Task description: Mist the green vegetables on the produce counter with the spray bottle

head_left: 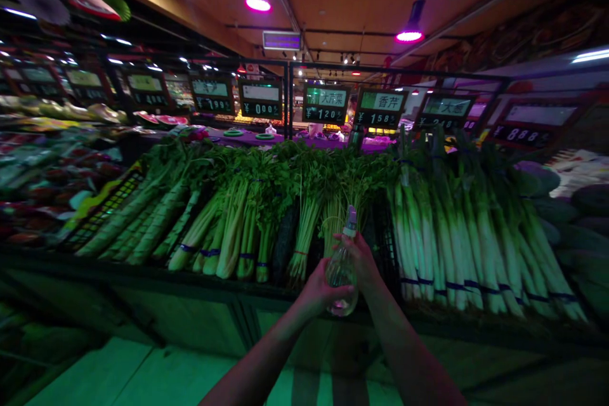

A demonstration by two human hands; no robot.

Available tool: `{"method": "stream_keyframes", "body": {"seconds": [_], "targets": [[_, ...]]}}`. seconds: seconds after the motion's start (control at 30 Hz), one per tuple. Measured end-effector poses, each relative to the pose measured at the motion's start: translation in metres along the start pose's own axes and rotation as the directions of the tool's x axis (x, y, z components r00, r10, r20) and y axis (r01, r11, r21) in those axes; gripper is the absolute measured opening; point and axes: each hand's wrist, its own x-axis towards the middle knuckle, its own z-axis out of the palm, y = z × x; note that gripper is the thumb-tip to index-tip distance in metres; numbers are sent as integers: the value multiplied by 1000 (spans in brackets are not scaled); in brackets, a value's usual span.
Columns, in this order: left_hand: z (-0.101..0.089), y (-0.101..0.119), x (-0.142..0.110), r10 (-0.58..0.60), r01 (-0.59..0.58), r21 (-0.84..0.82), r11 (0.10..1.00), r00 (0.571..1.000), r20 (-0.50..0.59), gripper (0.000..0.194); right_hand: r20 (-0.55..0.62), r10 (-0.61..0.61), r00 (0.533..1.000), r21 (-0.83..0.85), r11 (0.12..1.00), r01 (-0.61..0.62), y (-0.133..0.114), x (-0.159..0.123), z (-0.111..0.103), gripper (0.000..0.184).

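Note:
A small clear spray bottle [341, 266] with a pale nozzle on top stands upright in front of me, held in both hands. My left hand [320, 290] wraps the lower body of the bottle from the left. My right hand [365, 261] grips its upper part from the right, fingers curled near the neck. The bottle's nozzle sits level with bundled stalks of green celery [304, 228] on the sloped produce stand.
Tied bundles of celery [223, 228] fill the stand's left and middle; leeks or large scallions [466, 247] lie to the right. Price signs [380, 106] hang on a rail behind. Packaged produce [52, 171] sits far left, dark round vegetables [585, 203] far right. The stand's front edge [190, 279] is near.

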Motion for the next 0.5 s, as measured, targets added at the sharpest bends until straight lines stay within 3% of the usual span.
{"method": "stream_keyframes", "body": {"seconds": [0.33, 0.5], "targets": [[37, 3, 35, -29, 24, 38, 999, 988, 152, 81, -135, -74, 988, 12, 997, 76, -29, 3, -46, 56], [49, 6, 43, 3, -4, 4, 1000, 987, 160, 82, -120, -91, 989, -12, 996, 90, -42, 8, -53, 56]]}}
